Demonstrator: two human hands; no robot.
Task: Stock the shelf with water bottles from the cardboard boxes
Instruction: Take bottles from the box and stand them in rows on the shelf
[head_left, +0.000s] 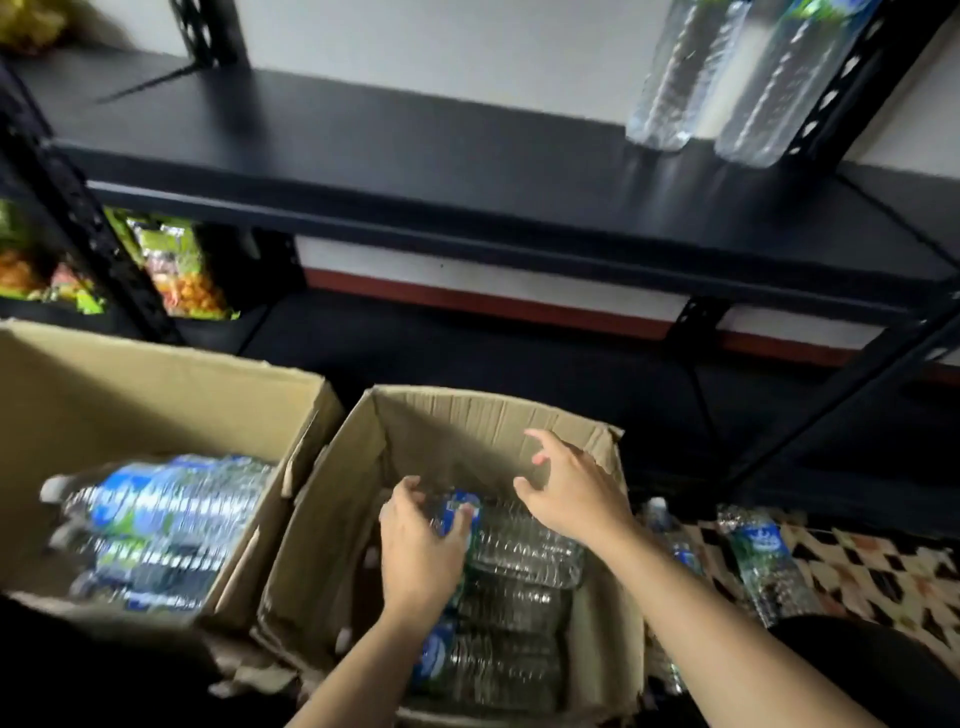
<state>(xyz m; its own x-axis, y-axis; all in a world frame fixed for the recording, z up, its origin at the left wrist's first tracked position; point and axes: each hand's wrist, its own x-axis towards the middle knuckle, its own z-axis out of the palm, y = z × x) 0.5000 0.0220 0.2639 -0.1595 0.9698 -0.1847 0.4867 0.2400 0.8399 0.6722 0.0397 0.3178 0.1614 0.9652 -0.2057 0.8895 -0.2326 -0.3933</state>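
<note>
I see my left hand (421, 551) and right hand (574, 491) bare over the open brown cardboard box (602, 649), both forearms uncovered, no sleeves, rings or watch visible.

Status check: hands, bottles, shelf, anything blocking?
Left hand closing on top bottle in middle box. Right hand open above it. Two bottles on shelf. Nothing blocking.

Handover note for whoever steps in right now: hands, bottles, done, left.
Left hand: wrapped around a clear plastic blue-labelled water bottle in the middle brown cardboard box; grip closing, not lifted.
Right hand: open above the same box, empty.
Done: two clear water bottles stand at the right of the black metal shelf.
Left: the middle box, the left cardboard box, loose bottles on the patterned floor.
</note>
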